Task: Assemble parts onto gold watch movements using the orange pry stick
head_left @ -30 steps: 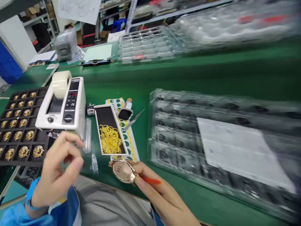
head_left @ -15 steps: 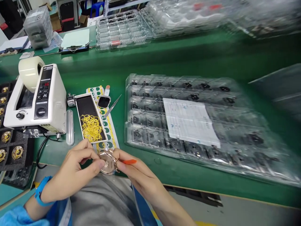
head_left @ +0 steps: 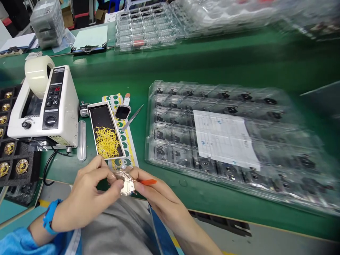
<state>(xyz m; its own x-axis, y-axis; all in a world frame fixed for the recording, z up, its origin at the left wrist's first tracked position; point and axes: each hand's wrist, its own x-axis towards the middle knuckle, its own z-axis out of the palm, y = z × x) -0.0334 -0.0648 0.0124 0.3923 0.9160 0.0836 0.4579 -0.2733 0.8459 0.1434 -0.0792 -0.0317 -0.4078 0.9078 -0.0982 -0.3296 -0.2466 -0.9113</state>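
Between my two hands, just over the front edge of the bench, is a shiny rose-gold watch case [head_left: 128, 184]. My right hand [head_left: 156, 194] grips its right rim between thumb and fingers. An orange pointed strip [head_left: 148, 182] sticks out from between those fingers; what it belongs to is hidden. The thumb and forefinger of my left hand [head_left: 92, 191] close on the case's left side. Just beyond my fingers lies a white-rimmed black tray [head_left: 102, 118] with a heap of yellow rings [head_left: 107, 142] in it.
Left stands a white tape dispenser [head_left: 60, 106], beside a foam tray [head_left: 33, 159] of watch movements. Tweezers [head_left: 134, 116] and a smartwatch [head_left: 123, 112] lie near a die-cut sheet [head_left: 130, 148]. Clear plastic trays [head_left: 175, 161] bearing a paper sheet [head_left: 225, 138] cover the right side.
The watch case has tilted, and its face now catches bright light. My left thumb has shifted slightly right along with it. The whole view has swung a little, moving the bench things rightward.
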